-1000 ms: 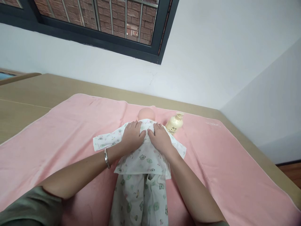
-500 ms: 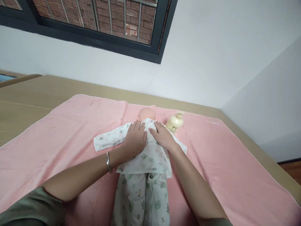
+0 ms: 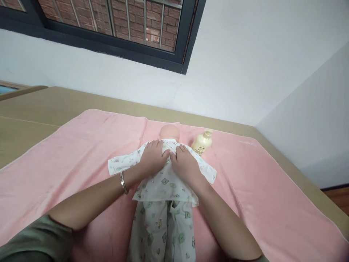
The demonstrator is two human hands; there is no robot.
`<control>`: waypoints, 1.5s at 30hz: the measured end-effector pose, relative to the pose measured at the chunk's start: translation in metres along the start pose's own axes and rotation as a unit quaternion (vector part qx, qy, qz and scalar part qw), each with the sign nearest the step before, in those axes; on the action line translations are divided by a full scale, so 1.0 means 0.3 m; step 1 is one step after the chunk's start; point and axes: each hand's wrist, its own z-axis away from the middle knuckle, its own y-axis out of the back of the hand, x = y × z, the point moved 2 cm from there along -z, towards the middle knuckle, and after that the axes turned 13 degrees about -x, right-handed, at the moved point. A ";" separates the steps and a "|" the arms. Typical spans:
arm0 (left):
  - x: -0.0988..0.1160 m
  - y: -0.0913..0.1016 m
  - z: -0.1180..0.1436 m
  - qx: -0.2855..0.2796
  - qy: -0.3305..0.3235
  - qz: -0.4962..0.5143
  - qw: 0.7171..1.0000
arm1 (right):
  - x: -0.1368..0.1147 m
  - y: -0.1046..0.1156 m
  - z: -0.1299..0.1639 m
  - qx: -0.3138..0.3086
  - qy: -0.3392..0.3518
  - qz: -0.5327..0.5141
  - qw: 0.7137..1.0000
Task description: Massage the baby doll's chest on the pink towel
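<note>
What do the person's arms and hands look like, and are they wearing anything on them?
Both hands, the left hand and the right hand, are bare, with no gloves. A thin silver bangle circles the left wrist. The forearms are uncovered; a grey-green sleeve shows on the left upper arm at the bottom edge. No rings or markings can be made out.

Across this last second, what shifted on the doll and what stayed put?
Both palms lay flat on the doll's printed top throughout. The left hand and right hand slid slightly toward the person half a second ago, then back up toward the doll's head, ending with thumbs close together. Nothing was grasped or released. The doll, cream bottle and pink towel stayed in place.
</note>
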 end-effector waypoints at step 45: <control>-0.024 -0.006 -0.021 -0.016 -0.009 -0.007 1.000 | -0.006 0.009 0.004 0.047 0.001 0.048 0.998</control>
